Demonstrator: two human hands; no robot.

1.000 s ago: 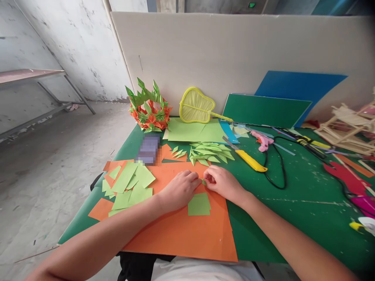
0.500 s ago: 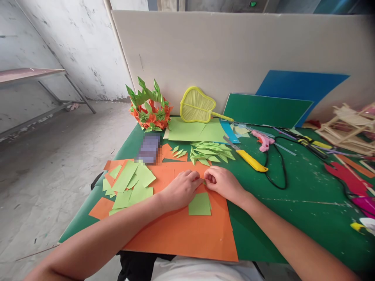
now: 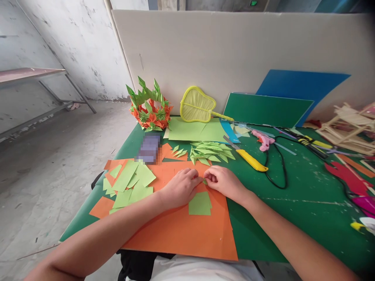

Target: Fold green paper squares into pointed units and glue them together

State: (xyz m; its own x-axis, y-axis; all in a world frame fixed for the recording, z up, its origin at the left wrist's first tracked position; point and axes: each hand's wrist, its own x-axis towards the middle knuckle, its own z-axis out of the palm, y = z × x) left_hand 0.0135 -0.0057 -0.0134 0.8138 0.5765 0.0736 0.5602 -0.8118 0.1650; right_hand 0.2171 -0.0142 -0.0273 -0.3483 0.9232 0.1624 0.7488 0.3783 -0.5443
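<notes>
Left fingers (image 3: 191,174) and right fingers (image 3: 208,174) pinch small green paper piece (image 3: 205,182), mostly hidden between them.

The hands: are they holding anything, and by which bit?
The right hand pinches a small green paper piece. The left hand is close beside it. I can't see which part is pinched, or whether the left grips it too.

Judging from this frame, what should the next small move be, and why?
Probably press a crease into the small green piece: fingertips of the left hand and right hand meet at it, mostly hiding it, and the pile of green pieces beyond looks folded to sharp points.
</notes>
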